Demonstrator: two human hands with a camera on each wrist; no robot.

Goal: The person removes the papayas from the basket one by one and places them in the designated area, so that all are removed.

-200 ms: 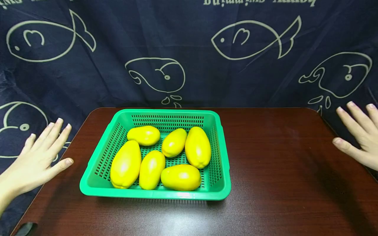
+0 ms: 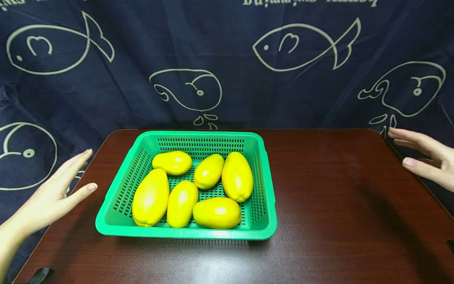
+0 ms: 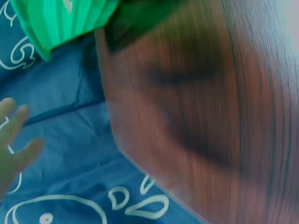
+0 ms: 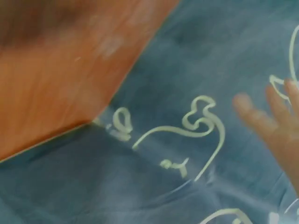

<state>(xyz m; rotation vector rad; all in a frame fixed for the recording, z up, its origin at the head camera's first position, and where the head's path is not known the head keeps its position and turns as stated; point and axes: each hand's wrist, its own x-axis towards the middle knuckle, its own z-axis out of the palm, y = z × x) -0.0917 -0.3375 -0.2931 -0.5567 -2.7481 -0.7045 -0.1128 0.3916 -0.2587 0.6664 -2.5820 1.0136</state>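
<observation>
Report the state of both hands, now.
Left hand: open, holding nothing, left of the green basket.
Right hand: open, holding nothing, right of it.

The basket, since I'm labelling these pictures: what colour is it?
The basket is green; it shows best in the head view.

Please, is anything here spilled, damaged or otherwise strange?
Nothing looks spilled or visibly damaged: six yellow fruits lie inside the green basket. Only the blue cloth behind looks odd, because its lettering is upside down.
</observation>
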